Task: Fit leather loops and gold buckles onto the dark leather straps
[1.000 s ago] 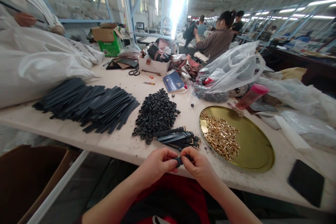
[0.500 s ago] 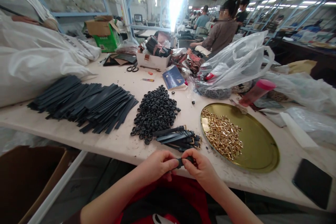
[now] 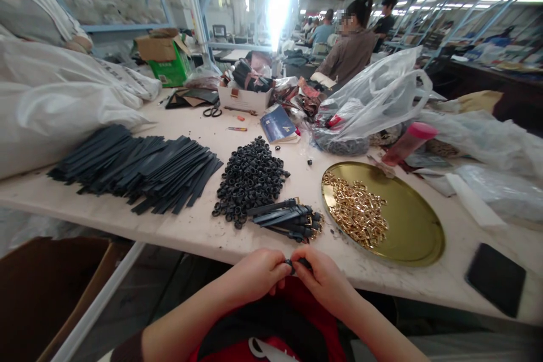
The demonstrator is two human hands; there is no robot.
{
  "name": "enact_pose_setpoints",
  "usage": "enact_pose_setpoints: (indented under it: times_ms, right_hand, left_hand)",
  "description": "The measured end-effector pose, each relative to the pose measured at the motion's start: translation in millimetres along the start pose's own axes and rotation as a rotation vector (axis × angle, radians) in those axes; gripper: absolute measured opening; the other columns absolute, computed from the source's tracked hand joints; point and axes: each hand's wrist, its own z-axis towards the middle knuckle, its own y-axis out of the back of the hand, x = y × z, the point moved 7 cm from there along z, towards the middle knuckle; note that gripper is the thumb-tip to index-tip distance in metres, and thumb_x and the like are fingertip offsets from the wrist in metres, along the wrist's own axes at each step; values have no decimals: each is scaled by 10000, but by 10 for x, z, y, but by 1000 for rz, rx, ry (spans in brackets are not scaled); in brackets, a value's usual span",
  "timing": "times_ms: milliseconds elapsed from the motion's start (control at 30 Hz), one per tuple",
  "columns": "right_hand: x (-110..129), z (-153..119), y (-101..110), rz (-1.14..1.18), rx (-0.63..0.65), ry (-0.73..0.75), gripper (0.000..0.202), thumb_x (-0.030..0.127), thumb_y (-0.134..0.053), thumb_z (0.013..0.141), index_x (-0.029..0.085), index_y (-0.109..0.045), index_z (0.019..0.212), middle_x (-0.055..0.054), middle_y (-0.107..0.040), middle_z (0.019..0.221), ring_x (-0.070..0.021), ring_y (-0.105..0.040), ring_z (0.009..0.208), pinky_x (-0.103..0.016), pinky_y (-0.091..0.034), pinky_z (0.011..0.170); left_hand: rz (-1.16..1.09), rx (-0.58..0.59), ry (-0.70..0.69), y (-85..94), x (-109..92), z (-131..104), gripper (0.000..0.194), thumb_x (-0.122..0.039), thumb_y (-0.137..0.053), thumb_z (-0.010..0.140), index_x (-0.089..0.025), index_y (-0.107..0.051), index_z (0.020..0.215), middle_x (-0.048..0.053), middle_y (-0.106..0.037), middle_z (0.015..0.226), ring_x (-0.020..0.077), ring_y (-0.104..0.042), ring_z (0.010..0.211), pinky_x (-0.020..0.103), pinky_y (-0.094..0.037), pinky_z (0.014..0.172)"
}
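Pinching a dark strap piece (image 3: 290, 264) from both sides, the left hand (image 3: 263, 274) and the right hand (image 3: 320, 272) meet at the middle of the near edge of the tabletop (image 3: 182, 119). Thumb and fingers of each are closed on it and cover most of it, so its full shape cannot be told. The two-sided grip probably steadies so small a thing while allowing fine handling.

Just beyond, buckled straps (image 3: 278, 216) lie bundled close to the near edge, their metal ends mostly turned right. Loose dark loops (image 3: 250, 181) are heaped behind them, and dark strips (image 3: 144, 164) spread toward the left, likely kept apart so each kind can be picked without searching. Gold-coloured fittings (image 3: 360, 215) sit in the left part of a round tray (image 3: 411, 232), whose rim presumably stops them scattering. A black slab (image 3: 496, 277) lies toward the near right corner; scissors (image 3: 212, 111) and a booklet (image 3: 276, 123) rest toward the far edge, seemingly out of the way.
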Motion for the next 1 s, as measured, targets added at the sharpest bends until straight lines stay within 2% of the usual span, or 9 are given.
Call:
enact_pose_setpoints:
  times_ms: [100,200,333,433,533,633,767,900,1000]
  right_hand:
    - [-22,-6,-27,23,-45,0,133,244,-392,863,195,-513,884,-30,-606,795,-157,-565,726,-264,-436,641]
    - [-78,14,4,43,-141,-35,218,296,-317,896,189,-490,974,-34,-614,776,-154,-582,677,-258,-446,603]
    - [-156,140,118,-64,-306,-67,268,321,-284,901,184,-496,992,-43,-627,757,-173,-596,650,-273,-456,575]
    - [-266,280,264,-216,-413,-53,289,339,-310,891,182,-522,1009,-69,-644,827,-208,-603,741,-328,-472,653]
    - [-478,375,403,-319,-524,-27,367,384,-346,875,157,-504,1116,-123,-611,1041,-253,-552,969,-425,-430,834]
    - [-779,427,384,-283,-556,-82,477,427,-331,870,100,-452,1197,-174,-529,1192,-273,-471,1112,-465,-371,927]
    - [-993,430,232,-147,-585,-113,504,436,-312,873,107,-412,1242,-168,-496,1235,-268,-444,1146,-479,-347,952]
    - [-1033,414,195,-44,-605,-110,501,439,-317,869,123,-415,1245,-157,-493,1241,-263,-435,1153,-476,-337,961]
    - [-1047,406,215,1,-602,-106,524,459,-325,860,116,-415,1246,-163,-487,1246,-267,-431,1156,-480,-323,968]
  left_hand:
    - [86,-30,-30,-33,29,20,282,-263,-314,816,-165,-547,690,-21,-559,553,108,-510,489,196,-339,485]
    - [290,-110,-84,3,46,82,269,-313,-368,826,-173,-578,731,12,-624,651,143,-566,593,211,-358,523]
    - [629,-284,-128,152,16,281,220,-312,-404,845,-194,-589,823,32,-654,788,174,-603,720,233,-398,594]
    - [741,-352,-139,295,-19,475,209,-329,-463,827,-183,-566,934,64,-632,928,202,-590,843,277,-422,711]
    - [810,-389,-179,428,-45,624,534,-386,-624,704,-148,-453,1151,127,-519,1171,267,-483,1058,356,-373,862]
    - [875,-377,-209,481,-21,743,742,-365,-697,615,-100,-374,1228,154,-502,1179,286,-462,1061,379,-356,877]
    - [943,-349,-229,451,3,889,611,-261,-616,690,-99,-375,1227,123,-566,1051,251,-506,965,351,-370,834]
    - [1000,-352,-226,366,-56,1032,411,-142,-426,812,-99,-385,1219,119,-585,991,235,-518,940,359,-354,837]
    - [1026,-366,-213,297,-135,1119,308,-129,-374,844,-98,-448,1142,120,-600,932,229,-540,905,361,-362,822]
